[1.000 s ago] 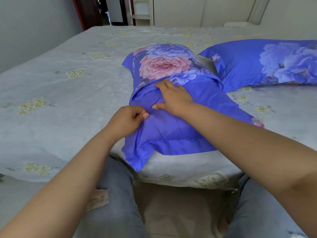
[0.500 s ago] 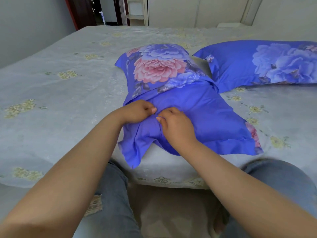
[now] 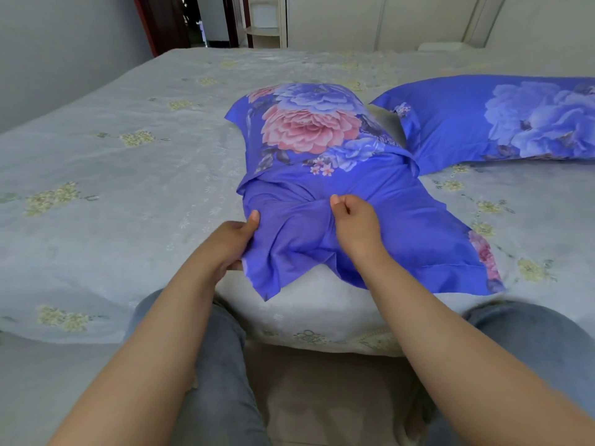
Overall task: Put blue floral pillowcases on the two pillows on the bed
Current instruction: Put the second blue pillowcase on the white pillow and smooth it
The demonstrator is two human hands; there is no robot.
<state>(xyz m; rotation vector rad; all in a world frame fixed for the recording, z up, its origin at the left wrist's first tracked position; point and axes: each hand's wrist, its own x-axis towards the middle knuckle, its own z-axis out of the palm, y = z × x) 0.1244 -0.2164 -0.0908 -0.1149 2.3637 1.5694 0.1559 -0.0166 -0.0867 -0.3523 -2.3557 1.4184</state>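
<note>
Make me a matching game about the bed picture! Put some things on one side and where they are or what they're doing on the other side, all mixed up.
Things:
1. left hand
2. right hand
3. far pillow
4. pink flower

Places or states:
A. lies untouched at the right
B. bunches the cloth mid-pillow
C. printed on the near pillow's far end
D. grips the pillowcase's left edge

Pairs: 1-D, 2-B, 3-A, 4-C

Soft, even daylight fills the room, bright on the bed (image 3: 96,175) with no glare. Shadows are faint, deepest under its near edge. Wide-angle distortion bends the bed's far edge and the forearms; focus is mostly sharp.
</note>
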